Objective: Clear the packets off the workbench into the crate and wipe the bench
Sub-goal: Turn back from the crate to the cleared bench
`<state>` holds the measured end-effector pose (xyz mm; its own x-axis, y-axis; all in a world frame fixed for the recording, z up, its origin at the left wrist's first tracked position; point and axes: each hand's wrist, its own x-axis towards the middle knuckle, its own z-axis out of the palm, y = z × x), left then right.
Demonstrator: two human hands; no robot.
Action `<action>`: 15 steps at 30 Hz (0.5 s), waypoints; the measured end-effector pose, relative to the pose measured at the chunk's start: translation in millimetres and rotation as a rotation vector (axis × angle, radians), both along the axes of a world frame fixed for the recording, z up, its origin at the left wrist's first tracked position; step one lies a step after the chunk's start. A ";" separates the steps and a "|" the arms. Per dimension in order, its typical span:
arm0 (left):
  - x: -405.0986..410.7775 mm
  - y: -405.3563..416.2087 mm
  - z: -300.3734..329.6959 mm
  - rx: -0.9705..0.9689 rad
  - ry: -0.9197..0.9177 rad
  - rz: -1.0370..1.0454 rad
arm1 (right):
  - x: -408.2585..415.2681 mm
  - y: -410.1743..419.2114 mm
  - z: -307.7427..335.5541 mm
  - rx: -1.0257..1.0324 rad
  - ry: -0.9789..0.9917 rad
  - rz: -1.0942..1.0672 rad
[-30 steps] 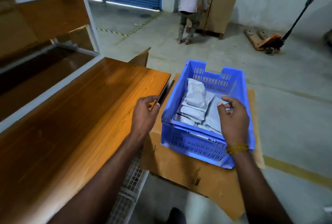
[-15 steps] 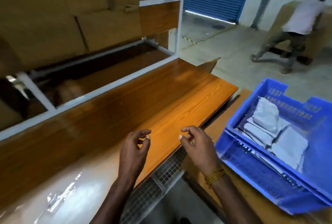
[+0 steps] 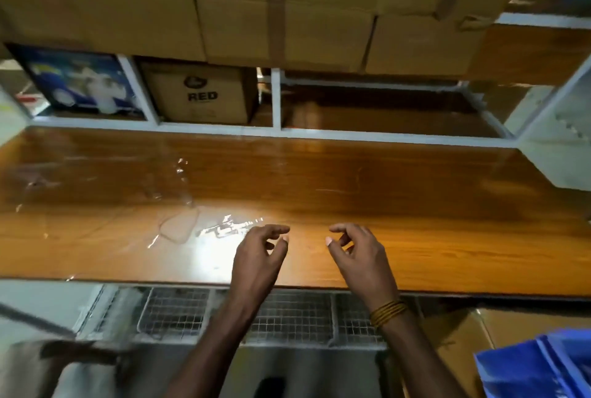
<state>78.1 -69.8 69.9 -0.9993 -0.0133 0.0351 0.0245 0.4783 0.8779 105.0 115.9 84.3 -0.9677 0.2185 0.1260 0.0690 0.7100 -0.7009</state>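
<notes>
Both hands hung over the front part of the workbench, low in the middle of the frame. The left hand had its fingers loosely curled with the thumb near the forefinger, and it held nothing. The right hand sat just beside it, apart by a small gap, fingers bent the same loose way and also empty. A band of yellow thread circled the right wrist.

The blue crate showed only as a corner at the lower right of the frame, below the bench and well apart from the hands; I could not see into it from there. A clear plastic sheet or film lay crumpled flat on the wood at centre left, catching a bright glare, its nearest edge close to the left hand. Whether it was one of the packets I could not tell.

Behind the bench ran a white-framed shelf. In it, upper left, stood a blue printed box and beside that a brown carton marked RED. Large cardboard boxes filled the top of the frame. A wire mesh panel ran under the bench's front edge.
</notes>
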 end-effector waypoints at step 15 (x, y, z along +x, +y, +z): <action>89.0 -50.3 -11.6 0.004 -0.040 0.261 | 21.3 -57.2 -13.9 -0.042 -0.048 0.343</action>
<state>167.0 -120.1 58.3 -0.9627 -0.2704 -0.0045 -0.1334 0.4600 0.8778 126.3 58.7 70.4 -0.9902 -0.1169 0.0765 -0.1354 0.6678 -0.7319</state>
